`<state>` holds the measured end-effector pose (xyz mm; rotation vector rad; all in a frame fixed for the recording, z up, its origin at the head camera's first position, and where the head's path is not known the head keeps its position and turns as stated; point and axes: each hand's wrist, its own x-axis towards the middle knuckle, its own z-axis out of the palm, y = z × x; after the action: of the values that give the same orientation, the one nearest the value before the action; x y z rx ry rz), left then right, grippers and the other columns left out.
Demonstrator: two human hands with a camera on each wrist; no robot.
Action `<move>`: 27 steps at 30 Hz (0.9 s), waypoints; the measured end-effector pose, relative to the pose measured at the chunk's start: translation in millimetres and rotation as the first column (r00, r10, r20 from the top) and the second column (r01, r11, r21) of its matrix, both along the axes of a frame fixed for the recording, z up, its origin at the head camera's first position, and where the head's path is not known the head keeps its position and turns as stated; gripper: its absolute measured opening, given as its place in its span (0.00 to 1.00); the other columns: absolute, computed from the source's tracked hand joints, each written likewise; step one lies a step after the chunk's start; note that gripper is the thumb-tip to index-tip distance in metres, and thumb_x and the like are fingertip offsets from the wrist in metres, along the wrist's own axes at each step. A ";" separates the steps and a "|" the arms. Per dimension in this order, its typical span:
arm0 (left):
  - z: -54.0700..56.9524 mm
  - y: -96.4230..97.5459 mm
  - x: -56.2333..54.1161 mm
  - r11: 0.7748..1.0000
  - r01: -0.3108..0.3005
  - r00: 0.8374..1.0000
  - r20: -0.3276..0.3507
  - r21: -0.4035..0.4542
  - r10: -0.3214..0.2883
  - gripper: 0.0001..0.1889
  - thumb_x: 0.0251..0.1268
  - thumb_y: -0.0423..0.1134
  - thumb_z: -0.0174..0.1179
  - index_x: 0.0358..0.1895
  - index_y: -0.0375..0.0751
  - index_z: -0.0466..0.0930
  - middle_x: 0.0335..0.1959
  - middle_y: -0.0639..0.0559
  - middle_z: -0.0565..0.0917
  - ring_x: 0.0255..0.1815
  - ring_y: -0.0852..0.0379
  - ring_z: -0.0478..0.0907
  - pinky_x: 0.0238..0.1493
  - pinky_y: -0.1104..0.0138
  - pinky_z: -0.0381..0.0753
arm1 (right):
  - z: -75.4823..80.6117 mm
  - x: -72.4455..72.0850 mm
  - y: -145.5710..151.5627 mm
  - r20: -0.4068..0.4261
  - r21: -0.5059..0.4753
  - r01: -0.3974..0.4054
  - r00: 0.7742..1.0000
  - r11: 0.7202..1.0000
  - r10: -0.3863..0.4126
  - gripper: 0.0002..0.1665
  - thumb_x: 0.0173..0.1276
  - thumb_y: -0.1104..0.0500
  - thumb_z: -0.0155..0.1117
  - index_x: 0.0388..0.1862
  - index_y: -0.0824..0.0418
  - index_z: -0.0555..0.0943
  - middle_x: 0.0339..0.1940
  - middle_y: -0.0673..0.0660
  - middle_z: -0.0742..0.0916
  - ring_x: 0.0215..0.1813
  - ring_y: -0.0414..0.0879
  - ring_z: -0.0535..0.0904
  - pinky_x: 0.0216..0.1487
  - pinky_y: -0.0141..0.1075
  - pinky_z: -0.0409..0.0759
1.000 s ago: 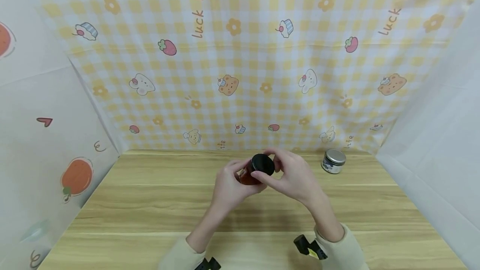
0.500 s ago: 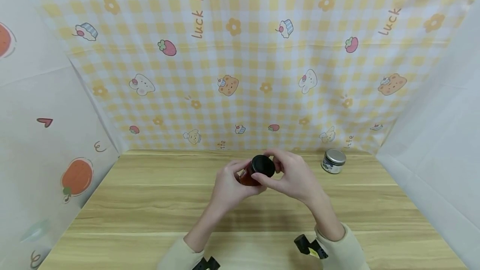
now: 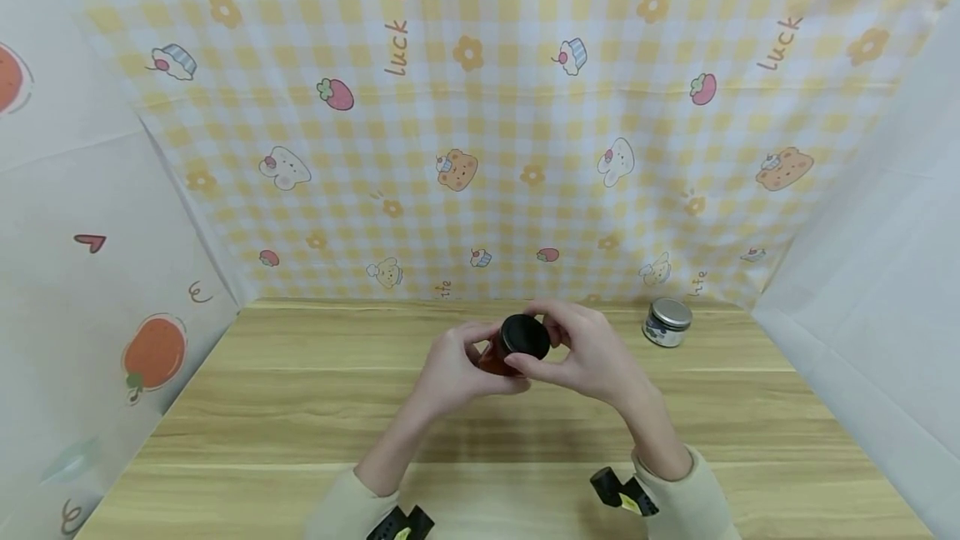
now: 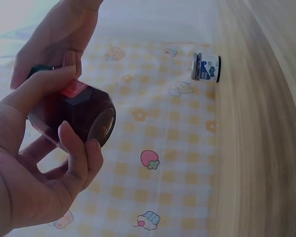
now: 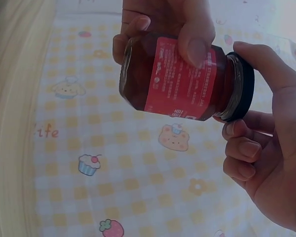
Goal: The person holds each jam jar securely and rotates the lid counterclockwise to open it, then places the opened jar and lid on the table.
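Note:
A faceted glass jam jar [image 5: 183, 79] with dark red contents and a red label is held above the table, tilted. My left hand [image 3: 453, 369] grips its body, thumb on one side and fingers curled round the other, as the left wrist view shows. The black lid [image 3: 525, 337] is on the jar's mouth. My right hand [image 3: 588, 352] pinches the lid's rim between thumb and fingers. In the right wrist view, the lid [image 5: 242, 88] sits against the jar neck; whether its thread is loose I cannot tell.
A small jar [image 3: 667, 322] with a silver lid and a blue-and-white label stands at the table's back right. A yellow checked cloth [image 3: 495, 132] hangs behind the wooden table [image 3: 300, 407]. White sheets hang at the left and right sides.
The jar has come down very slightly, its lid still in my right fingers. My left forearm has shifted a little to the left.

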<state>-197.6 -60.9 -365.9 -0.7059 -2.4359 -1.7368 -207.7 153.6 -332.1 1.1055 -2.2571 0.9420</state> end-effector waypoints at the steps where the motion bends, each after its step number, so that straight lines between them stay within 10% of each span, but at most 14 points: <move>1: 0.5 -1.3 -0.2 1.000 0.020 1.000 0.020 0.004 -0.020 0.25 0.45 0.42 0.82 0.51 0.62 0.88 0.44 0.61 0.86 0.23 0.58 0.72 0.27 0.68 0.76 | 0.2 0.0 0.1 -0.002 -0.003 -0.014 1.000 1.000 0.014 0.22 0.59 0.50 0.79 0.48 0.54 0.82 0.27 0.43 0.77 0.28 0.37 0.70 0.27 0.30 0.70; 15: 2.8 -12.0 -4.8 0.976 0.210 0.971 0.103 0.050 -0.214 0.22 0.46 0.41 0.82 0.47 0.61 0.89 0.40 0.56 0.86 0.26 0.55 0.74 0.29 0.64 0.78 | 1.0 0.0 2.9 0.007 -0.007 -0.122 0.992 0.992 0.122 0.26 0.63 0.42 0.75 0.51 0.57 0.82 0.30 0.44 0.78 0.29 0.36 0.70 0.27 0.30 0.72; 27: 0.1 -15.1 -9.0 0.915 0.372 0.913 0.119 0.156 -0.391 0.18 0.48 0.32 0.79 0.46 0.45 0.88 0.35 0.46 0.87 0.27 0.53 0.78 0.33 0.60 0.84 | 4.7 1.9 5.2 0.043 -0.027 -0.255 0.966 0.967 0.256 0.24 0.61 0.51 0.78 0.53 0.56 0.82 0.31 0.46 0.79 0.25 0.40 0.69 0.23 0.30 0.69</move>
<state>-206.6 -76.0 -365.8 -1.1415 -2.3648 -2.1341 -205.9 158.8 -327.4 1.4036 -2.1687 1.0993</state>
